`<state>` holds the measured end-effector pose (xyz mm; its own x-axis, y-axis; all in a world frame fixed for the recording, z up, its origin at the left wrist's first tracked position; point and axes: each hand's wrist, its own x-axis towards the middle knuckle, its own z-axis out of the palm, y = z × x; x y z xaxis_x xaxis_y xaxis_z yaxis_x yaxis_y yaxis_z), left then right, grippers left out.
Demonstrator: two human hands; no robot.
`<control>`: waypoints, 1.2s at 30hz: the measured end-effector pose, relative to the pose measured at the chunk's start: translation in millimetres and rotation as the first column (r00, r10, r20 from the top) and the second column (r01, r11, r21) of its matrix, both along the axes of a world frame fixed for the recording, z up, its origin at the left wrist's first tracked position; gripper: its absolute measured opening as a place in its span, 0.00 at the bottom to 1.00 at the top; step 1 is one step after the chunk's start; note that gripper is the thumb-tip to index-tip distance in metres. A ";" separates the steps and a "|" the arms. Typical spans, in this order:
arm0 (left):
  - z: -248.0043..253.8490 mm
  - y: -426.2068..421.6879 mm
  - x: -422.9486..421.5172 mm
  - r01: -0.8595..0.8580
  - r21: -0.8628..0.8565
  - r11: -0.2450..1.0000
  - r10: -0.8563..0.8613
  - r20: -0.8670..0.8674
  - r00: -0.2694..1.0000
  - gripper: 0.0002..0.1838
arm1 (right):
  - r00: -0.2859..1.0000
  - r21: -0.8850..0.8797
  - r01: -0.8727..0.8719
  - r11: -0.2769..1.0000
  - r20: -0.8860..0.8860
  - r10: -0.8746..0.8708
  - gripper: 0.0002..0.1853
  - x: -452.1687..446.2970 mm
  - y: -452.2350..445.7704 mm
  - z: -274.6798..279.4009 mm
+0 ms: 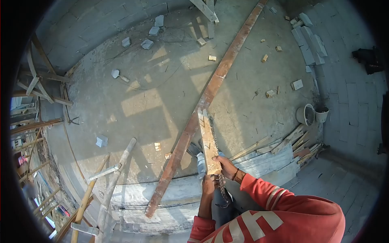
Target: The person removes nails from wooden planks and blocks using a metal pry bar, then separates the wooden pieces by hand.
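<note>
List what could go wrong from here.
The short, apparently nail-studded board might prick the bare right hand gripping it, or the left hand at its lower end. The long plank lies close to a shoe, so a careless step could trip the person.

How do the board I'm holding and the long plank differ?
The held board is much shorter than the long plank. The held board is pale, the long plank reddish brown. Left hand and right hand hold the held board; neither touches the long plank. Both are elongated.
</note>
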<state>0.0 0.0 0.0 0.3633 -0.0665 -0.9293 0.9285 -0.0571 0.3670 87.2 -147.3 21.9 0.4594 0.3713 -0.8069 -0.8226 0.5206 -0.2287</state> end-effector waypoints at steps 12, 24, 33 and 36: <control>71.5 26.3 159.9 0.363 0.719 0.593 -0.801 0.484 0.351 0.41 | 0.938 -0.366 -0.342 0.866 -0.077 0.338 0.28 13.8 -27.0 11.4; -26.9 -5.1 135.2 0.510 0.641 0.574 -0.813 0.519 0.263 0.12 | 0.942 -0.057 -0.323 0.945 -0.113 0.315 0.19 -7.3 -151.3 12.8; -44.7 -188.0 138.6 0.200 0.634 0.747 -0.540 0.403 0.739 0.24 | 0.966 -0.212 -0.256 0.943 -0.104 0.239 0.27 61.5 -438.7 22.1; -31.9 -224.4 170.1 0.123 0.628 0.768 -0.478 0.436 0.763 0.25 | 0.993 -0.421 -0.106 0.901 -0.098 0.071 0.26 72.8 -539.2 22.5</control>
